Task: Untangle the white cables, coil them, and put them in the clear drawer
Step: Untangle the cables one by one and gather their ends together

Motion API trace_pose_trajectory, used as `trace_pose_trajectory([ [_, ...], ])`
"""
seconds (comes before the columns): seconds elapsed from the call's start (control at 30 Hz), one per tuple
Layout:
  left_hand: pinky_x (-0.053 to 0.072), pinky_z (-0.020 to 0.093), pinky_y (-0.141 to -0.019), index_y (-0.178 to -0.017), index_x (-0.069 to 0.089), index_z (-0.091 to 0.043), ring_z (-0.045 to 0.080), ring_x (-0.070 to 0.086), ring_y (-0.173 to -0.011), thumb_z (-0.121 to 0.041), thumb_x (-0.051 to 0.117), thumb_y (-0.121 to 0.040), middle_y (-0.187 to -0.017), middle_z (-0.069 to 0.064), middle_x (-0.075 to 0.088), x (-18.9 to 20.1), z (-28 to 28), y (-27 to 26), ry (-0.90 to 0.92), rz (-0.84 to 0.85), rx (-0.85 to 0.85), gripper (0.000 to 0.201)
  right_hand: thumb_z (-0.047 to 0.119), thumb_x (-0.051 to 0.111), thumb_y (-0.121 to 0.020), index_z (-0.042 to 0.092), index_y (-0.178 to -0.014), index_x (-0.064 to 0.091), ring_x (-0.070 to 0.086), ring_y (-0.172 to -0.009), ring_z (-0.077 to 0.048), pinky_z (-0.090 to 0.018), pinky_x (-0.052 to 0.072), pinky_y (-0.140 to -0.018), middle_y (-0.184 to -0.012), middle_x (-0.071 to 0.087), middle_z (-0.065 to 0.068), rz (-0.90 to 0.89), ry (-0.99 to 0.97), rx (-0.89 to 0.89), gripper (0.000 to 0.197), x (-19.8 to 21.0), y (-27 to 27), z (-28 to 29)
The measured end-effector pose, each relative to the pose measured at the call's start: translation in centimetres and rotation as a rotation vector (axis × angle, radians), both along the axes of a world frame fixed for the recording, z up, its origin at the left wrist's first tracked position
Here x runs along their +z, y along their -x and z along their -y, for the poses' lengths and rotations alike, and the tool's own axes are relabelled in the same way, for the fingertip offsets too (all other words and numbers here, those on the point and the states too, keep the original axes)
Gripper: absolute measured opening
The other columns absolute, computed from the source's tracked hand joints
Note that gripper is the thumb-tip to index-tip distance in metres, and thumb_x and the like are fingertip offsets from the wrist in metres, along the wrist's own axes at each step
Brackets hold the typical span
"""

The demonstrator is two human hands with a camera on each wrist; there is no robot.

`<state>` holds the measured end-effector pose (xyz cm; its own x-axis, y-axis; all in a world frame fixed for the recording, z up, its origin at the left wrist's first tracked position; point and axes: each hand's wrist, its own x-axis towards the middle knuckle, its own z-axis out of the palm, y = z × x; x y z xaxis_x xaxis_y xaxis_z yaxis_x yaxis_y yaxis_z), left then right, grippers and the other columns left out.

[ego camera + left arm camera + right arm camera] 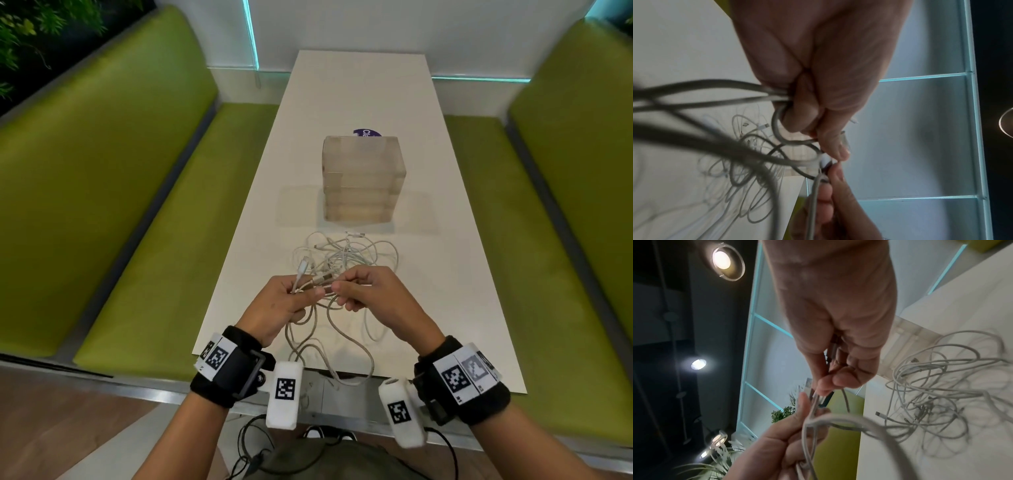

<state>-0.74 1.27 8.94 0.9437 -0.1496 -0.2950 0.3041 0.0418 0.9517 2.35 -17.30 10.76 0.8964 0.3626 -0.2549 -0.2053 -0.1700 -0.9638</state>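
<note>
Working early: both hands, left hand point(281, 301) and right hand point(370, 291), pinching plug ends of white cables point(346, 257), all tangled on worktop point(445, 274); nothing coiled, clear drawer point(363, 178) closed.

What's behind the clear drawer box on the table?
Just behind the clear drawer unit a purple round label peeks over its top edge, with white letters on it. Most of the label is covered by the unit, so the wording cannot be read.

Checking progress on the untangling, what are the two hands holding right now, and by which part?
Both hold the tangled white cables near their plug ends: left hand grips several strands, right hand pinches one connector end.
</note>
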Motion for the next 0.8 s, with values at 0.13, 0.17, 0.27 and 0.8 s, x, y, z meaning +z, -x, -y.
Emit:
trace_pose_trajectory([
  [0.13,0.023,0.016,-0.044,-0.114,0.063,-0.002,0.007,0.022,-0.05,-0.022,0.056,-0.093,-0.061,-0.008,0.028,0.3,-0.3,0.1,-0.006,-0.037,-0.148,0.03,0.007,0.066,-0.085,0.0,-0.088,0.068,0.058,-0.059,-0.011,-0.02,0.047,-0.06,-0.069,0.066,-0.009,0.144,-0.032,-0.03,0.007,0.2,0.4,-0.2],
  [0.17,0.023,0.015,-0.044,-0.112,0.061,0.002,0.006,0.022,-0.049,-0.027,0.058,-0.091,-0.06,-0.009,0.028,0.2,-0.4,0.1,0.021,-0.039,-0.158,0.036,0.007,0.066,-0.085,0.001,-0.087,0.069,0.059,-0.061,-0.012,-0.02,0.048,-0.06,-0.07,0.066,-0.009,0.192,-0.034,-0.051,0.007,0.2,0.5,-0.2],
  [0.27,0.021,0.017,-0.044,-0.106,0.061,0.002,0.008,0.019,-0.05,-0.033,0.059,-0.087,-0.061,-0.007,0.029,0.3,-0.9,-0.1,0.123,-0.035,-0.046,0.04,0.007,0.067,-0.084,0.004,-0.083,0.068,0.059,-0.062,-0.013,-0.021,0.049,-0.061,-0.07,0.066,-0.008,0.257,-0.033,-0.062,0.004,0.4,0.8,0.5],
  [0.8,0.02,0.017,-0.041,-0.078,0.045,-0.013,0.006,0.022,-0.047,-0.036,0.044,-0.093,-0.055,-0.007,0.032,0.8,-0.5,0.2,0.295,-0.111,0.119,0.027,0.016,0.064,-0.086,0.009,-0.087,0.065,0.062,-0.079,-0.009,-0.025,0.048,-0.077,-0.091,0.072,-0.007,0.075,0.456,0.878,0.007,-8.5,6.2,0.7],
])
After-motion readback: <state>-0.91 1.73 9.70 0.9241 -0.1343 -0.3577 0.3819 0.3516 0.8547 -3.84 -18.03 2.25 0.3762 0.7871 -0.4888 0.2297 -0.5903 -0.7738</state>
